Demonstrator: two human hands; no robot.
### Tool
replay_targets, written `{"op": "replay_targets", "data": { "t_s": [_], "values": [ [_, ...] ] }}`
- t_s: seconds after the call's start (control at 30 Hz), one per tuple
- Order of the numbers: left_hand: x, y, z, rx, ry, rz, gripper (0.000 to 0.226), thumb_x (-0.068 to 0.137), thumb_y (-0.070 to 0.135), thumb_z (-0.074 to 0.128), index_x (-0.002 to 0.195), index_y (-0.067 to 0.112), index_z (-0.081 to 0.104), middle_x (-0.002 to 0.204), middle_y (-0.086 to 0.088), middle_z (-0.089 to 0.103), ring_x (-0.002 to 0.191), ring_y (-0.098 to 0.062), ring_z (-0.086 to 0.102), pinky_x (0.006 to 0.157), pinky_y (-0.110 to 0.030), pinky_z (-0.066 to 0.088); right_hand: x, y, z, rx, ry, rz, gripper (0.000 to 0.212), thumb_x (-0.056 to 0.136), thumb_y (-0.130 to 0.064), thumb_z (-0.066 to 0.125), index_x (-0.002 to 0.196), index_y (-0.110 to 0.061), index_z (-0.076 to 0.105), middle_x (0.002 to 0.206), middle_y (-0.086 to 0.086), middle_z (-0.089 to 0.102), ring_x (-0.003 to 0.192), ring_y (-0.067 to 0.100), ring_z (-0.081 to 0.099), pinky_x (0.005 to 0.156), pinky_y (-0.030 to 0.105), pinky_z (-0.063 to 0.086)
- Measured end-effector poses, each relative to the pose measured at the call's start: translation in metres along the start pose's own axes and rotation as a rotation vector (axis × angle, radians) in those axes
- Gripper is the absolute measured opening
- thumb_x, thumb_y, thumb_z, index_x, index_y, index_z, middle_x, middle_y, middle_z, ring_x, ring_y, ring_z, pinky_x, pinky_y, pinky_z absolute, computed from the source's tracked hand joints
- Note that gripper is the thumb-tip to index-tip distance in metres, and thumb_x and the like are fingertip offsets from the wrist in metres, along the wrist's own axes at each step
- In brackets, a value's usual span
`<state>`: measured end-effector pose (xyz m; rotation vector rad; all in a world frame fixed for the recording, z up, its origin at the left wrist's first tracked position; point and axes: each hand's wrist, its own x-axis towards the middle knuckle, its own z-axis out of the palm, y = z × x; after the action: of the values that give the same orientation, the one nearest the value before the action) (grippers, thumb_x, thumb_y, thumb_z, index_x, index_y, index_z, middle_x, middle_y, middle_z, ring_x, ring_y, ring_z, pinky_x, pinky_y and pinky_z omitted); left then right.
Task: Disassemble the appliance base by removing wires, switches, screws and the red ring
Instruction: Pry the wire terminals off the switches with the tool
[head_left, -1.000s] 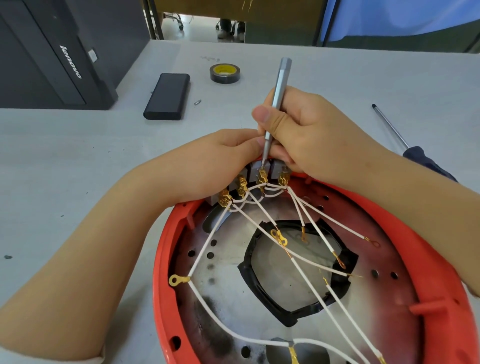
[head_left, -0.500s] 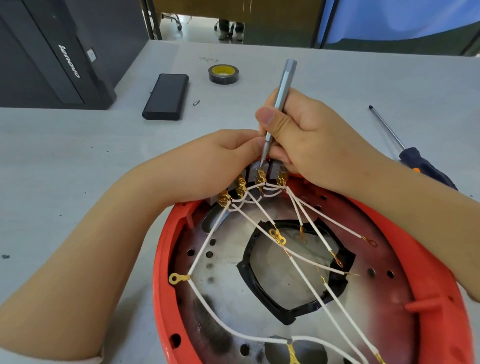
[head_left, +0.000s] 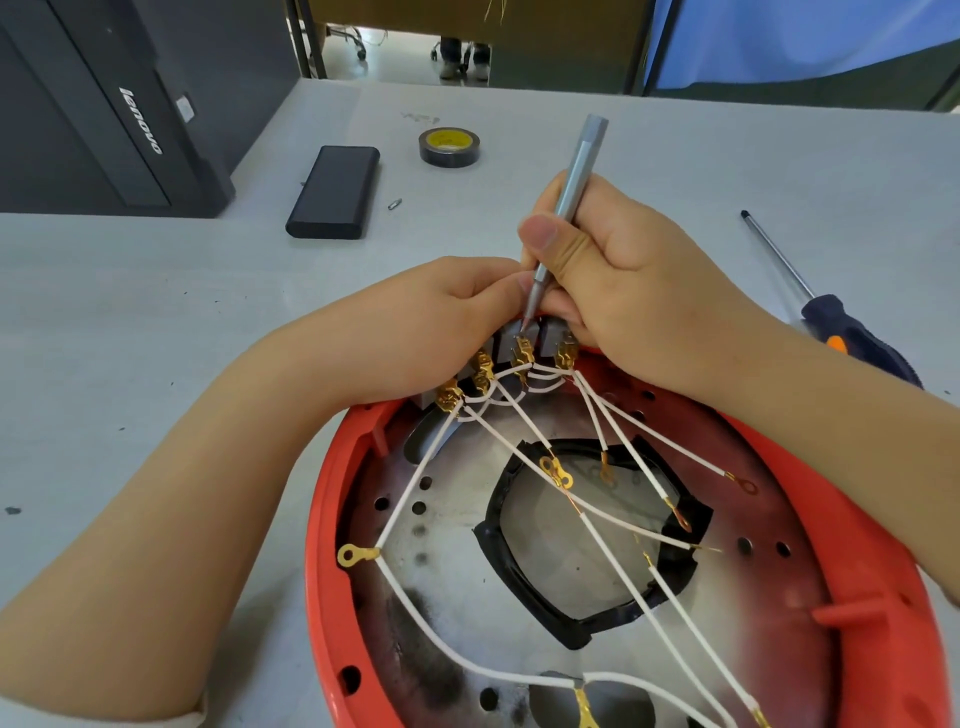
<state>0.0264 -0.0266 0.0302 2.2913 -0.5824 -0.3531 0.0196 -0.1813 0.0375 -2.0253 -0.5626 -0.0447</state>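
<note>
Brass spade terminals (head_left: 522, 356) sat on the grey switches (head_left: 511, 338) at the far rim of the red ring (head_left: 332, 545), centre frame, on the desk (head_left: 156, 312). The right hand (head_left: 623, 280) gripped a slim metal screwdriver (head_left: 571, 182); the left hand (head_left: 441, 322) pinched the switch block. The tool's long axis ran from upper right down to its tip at a terminal. Judged best practice: brace the switch firmly and lever gently along the blade, sparing the white wires (head_left: 415, 493).

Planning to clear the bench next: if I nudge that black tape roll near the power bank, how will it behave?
The tape roll lies flat on the table, so it should slide rather than roll. It is a small hollow ring, probably light. If tipped onto its edge, it could roll away.
</note>
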Motion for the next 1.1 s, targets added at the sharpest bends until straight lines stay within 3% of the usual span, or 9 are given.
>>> {"op": "replay_targets", "data": {
  "t_s": [0.2,0.5,0.67,0.9,1.1],
  "values": [
    [0.0004,0.0004,0.0005,-0.025,-0.007,-0.005,0.033,0.098,0.047,0.031,0.100,0.040,0.063,0.105,-0.015,0.067,0.099,-0.032,0.061,0.089,-0.049,0.048,0.0019,-0.0014,-0.0021,0.024,-0.041,0.008,0.023,0.102,-0.023,0.039,0.079,-0.022,0.044,0.044,-0.022,0.049,0.042,-0.004,0.051,0.042,0.007,0.036],
    [0.0020,-0.0007,0.0008,-0.018,-0.014,-0.024,0.036,0.098,0.046,0.030,0.104,0.034,0.063,0.109,-0.013,0.066,0.102,-0.029,0.060,0.091,-0.046,0.047,-0.0002,0.0019,-0.0032,0.050,-0.078,-0.038,0.021,0.102,-0.022,0.039,0.081,-0.022,0.043,0.051,-0.025,0.051,0.048,-0.006,0.053,0.048,0.006,0.039],
    [0.0015,-0.0015,0.0003,-0.012,-0.021,-0.014,0.034,0.098,0.048,0.029,0.106,0.043,0.062,0.113,-0.016,0.065,0.105,-0.032,0.060,0.094,-0.050,0.047,-0.0012,0.0018,-0.0010,0.006,-0.021,-0.036,0.022,0.102,-0.023,0.039,0.081,-0.026,0.042,0.049,-0.025,0.051,0.046,-0.007,0.052,0.047,0.008,0.039],
    [0.0012,-0.0009,0.0003,-0.045,-0.015,-0.014,0.032,0.099,0.045,0.031,0.101,0.042,0.063,0.110,-0.017,0.066,0.103,-0.035,0.060,0.093,-0.051,0.047,0.0042,0.0003,0.0000,0.050,-0.042,0.027,0.023,0.101,-0.024,0.041,0.078,-0.023,0.044,0.046,-0.018,0.047,0.040,-0.001,0.048,0.041,0.008,0.036],
    [0.0024,-0.0021,-0.0001,-0.033,-0.001,-0.020,0.033,0.099,0.046,0.030,0.100,0.039,0.063,0.104,-0.007,0.069,0.096,-0.024,0.062,0.085,-0.034,0.048,0.0049,0.0022,-0.0005,0.106,-0.060,0.034,0.023,0.101,-0.022,0.041,0.079,-0.021,0.045,0.048,-0.020,0.048,0.043,-0.003,0.050,0.041,0.006,0.037]
  ]
}}
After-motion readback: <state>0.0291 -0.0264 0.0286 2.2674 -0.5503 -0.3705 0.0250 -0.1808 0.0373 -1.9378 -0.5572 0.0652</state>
